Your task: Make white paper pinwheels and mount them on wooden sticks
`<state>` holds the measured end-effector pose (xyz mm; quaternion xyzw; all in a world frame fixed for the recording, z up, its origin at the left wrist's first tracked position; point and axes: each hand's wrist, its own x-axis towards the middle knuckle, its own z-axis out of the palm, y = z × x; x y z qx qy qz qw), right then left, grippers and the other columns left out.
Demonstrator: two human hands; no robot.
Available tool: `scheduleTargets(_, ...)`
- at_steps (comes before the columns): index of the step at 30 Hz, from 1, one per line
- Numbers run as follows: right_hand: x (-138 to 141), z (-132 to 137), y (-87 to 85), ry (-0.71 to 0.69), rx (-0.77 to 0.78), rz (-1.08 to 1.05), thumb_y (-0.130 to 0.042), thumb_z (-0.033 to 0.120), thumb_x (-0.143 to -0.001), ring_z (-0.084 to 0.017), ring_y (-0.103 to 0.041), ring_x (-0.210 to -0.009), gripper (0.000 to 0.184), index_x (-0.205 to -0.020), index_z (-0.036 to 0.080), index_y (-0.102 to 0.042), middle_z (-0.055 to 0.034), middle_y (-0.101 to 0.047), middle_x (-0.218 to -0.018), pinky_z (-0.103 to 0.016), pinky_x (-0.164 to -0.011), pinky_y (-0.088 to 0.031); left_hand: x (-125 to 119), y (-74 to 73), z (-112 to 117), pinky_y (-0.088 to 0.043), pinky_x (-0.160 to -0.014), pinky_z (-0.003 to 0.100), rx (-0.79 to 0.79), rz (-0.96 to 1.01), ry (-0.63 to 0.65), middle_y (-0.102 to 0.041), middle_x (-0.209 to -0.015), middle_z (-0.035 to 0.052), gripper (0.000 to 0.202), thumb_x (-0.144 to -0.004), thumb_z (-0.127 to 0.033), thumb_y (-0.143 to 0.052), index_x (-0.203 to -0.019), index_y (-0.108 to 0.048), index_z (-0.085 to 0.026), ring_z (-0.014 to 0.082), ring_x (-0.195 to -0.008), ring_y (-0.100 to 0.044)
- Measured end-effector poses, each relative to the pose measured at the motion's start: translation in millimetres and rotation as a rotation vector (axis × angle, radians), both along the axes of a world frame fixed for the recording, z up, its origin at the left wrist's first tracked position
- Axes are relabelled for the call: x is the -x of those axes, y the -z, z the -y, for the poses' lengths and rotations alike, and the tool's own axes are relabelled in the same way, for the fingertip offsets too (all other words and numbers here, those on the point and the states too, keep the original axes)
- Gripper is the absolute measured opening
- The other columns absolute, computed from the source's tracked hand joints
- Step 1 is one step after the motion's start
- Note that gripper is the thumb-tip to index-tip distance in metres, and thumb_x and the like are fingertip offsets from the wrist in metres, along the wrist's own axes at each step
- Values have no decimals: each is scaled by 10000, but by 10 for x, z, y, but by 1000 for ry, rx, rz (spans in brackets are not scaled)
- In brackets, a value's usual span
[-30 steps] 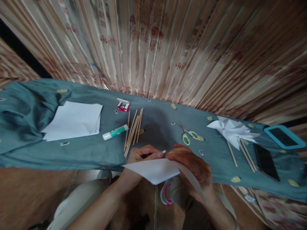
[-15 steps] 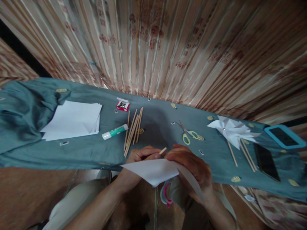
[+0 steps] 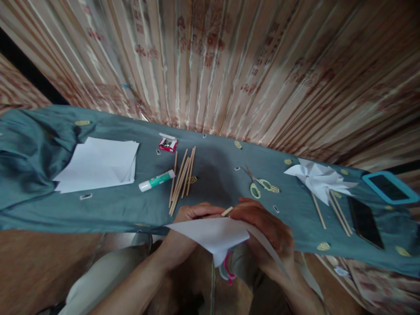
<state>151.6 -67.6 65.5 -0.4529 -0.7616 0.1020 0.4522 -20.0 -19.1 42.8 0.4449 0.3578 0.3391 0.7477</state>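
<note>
Both my hands meet at the near edge of the table, over my lap. My left hand point(image 3: 192, 216) is closed on a thin wooden stick point(image 3: 227, 211) whose tip pokes out between the two hands. My right hand point(image 3: 265, 225) is closed on a folded white paper piece point(image 3: 213, 232) that spreads below my fingers and hides part of them. On the cloth just beyond lie a bundle of wooden sticks point(image 3: 182, 177), a glue stick point(image 3: 156, 180) and green-handled scissors point(image 3: 257, 184).
A teal cloth point(image 3: 33, 153) covers the table. A stack of white paper point(image 3: 98, 164) lies at left, a small red box of pins point(image 3: 168, 143) behind the sticks. At right lie finished white pinwheels point(image 3: 316, 179), a dark phone point(image 3: 364, 221) and a blue-cased device point(image 3: 389, 187). A curtain hangs behind.
The stick tip has pushed further out between my hands, up and to the right. The paper's lower corner has dropped a little. The rest of the table is unchanged.
</note>
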Motion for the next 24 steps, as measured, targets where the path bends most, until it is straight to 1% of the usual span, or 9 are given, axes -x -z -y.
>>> scheduleTargets(4, 13, 2, -16, -2, 10, -7, -500, 259, -914, -197, -694, -787, 176, -1000, 216, -648, -42, -736, -840, -419, -856, -534, 13, -3, 0, -500, -732, 282, -63, -15, 3, -728, -788, 32, 158, -633, -226, -730, -782, -783, -217, 168, -726, -629)
scheduleTargets(8, 17, 1, -29, 11, 14, -7, -502, 269, -907, -203, -695, -780, 181, -1000, 221, -649, -38, -733, -811, -413, -850, -538, 15, -8, 15, -500, -715, 268, -103, -14, -10, -738, -791, 16, 145, -650, -225, -724, -777, -787, -258, 169, -727, -634)
scheduleTargets(13, 12, 13, -14, 9, 31, -10, -491, 288, -921, -209, -696, -806, 190, -1005, 218, -646, -43, -733, -826, -424, -864, -532, -2, 5, 30, -496, -700, 251, -82, 21, -23, -743, -792, -1, 149, -659, -231, -712, -776, -787, -282, 168, -740, -649)
scheduleTargets(19, 0, 21, 23, 4, 40, -27, -501, 298, -924, -200, -693, -795, 186, -1006, 214, -646, -42, -730, -838, -430, -868, -528, 3, 11, 23, -503, -690, 270, -126, -9, -41, -735, -787, 27, 128, -641, -257, -730, -756, -786, -253, 176, -721, -643)
scheduleTargets(24, -2, 13, 9, -1, 54, -23, -491, 295, -927, -199, -694, -780, 195, -997, 220, -655, -40, -731, -831, -425, -857, -533, -1, -18, 34, -489, -681, 256, -64, 3, -35, -724, -759, 30, 128, -643, -234, -734, -758, -788, -248, 161, -699, -629)
